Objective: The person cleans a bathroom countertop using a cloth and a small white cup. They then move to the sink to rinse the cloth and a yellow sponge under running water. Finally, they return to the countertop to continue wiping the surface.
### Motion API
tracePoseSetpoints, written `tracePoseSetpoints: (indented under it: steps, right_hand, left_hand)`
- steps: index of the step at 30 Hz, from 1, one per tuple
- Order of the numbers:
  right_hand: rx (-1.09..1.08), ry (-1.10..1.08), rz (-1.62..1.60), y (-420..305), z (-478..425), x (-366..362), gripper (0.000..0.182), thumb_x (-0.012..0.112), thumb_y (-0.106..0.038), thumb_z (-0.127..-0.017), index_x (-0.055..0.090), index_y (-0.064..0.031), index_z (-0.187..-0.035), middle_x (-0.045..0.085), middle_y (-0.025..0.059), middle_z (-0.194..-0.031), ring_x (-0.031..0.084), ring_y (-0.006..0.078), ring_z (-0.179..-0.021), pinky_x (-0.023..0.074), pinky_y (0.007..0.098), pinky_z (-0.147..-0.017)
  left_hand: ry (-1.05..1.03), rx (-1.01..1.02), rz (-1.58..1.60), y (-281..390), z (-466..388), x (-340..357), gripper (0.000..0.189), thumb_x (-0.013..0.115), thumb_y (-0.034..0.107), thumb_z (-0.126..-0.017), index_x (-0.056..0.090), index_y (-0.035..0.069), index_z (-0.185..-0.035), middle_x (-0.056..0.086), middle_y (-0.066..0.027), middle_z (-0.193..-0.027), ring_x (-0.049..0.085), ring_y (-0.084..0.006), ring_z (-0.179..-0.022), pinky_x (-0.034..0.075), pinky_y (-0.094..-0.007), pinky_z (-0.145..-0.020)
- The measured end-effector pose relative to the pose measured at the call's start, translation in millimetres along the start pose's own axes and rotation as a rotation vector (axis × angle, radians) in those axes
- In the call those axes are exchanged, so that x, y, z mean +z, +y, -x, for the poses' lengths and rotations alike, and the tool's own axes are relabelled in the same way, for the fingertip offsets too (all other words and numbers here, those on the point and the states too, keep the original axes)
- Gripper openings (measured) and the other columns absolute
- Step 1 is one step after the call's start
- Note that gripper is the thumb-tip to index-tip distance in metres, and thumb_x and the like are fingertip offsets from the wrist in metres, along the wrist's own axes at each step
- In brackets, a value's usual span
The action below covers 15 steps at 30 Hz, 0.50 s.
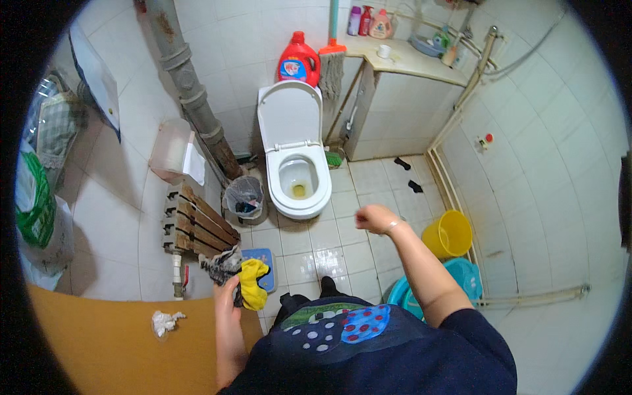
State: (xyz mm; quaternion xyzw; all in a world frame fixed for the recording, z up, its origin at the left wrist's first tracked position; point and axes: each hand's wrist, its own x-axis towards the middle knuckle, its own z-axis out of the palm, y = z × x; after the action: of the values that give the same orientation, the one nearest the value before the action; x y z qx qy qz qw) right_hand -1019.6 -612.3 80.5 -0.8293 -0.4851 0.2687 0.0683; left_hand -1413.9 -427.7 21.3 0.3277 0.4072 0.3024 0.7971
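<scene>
Bunched cloths are gripped in my left hand, at the lower left beside the radiator: a yellow cloth and a grey-and-black patterned cloth. My right hand is held out over the tiled floor, to the right of the toilet bowl, with its fingers curled; it is slightly blurred and I cannot tell whether anything is in it. A white toilet stands ahead with its lid up and yellowish water in the bowl.
A lined waste bin and a radiator stand left. Two black socks lie on the floor. A yellow bucket and turquoise basins are at right. A mop leans by the counter; a blue plastic item lies below.
</scene>
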Motion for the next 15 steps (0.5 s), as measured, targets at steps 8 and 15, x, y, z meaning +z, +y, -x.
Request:
tracePoseSetpoints:
  steps: [8,15]
  right_hand:
    - [-0.458,-0.241,0.188,-129.6,-255.8,-13.4,0.015,0.067,-0.019,-0.076,0.065,-0.0062,-0.084,0.065,0.0117,-0.071,0.062,0.0260,-0.065,0.0489,0.0379,-0.063]
    - [-0.487,-0.146,0.378,-245.0,-410.6,32.6,0.016,0.065,-0.017,-0.077,0.067,-0.0081,-0.090,0.066,0.0144,-0.089,0.062,0.0321,-0.086,0.0486,0.0394,-0.075]
  left_hand:
    - [0.190,0.050,0.190,5.3,-8.2,12.3,0.048,0.063,-0.001,-0.074,0.049,0.000,-0.120,0.059,-0.0100,-0.109,0.060,-0.0227,-0.097,0.050,-0.0355,-0.082]
    - [0.415,-0.089,0.151,30.1,-55.0,3.1,0.061,0.068,0.001,-0.070,0.045,0.004,-0.126,0.057,-0.0088,-0.114,0.057,-0.0221,-0.101,0.046,-0.0349,-0.086]
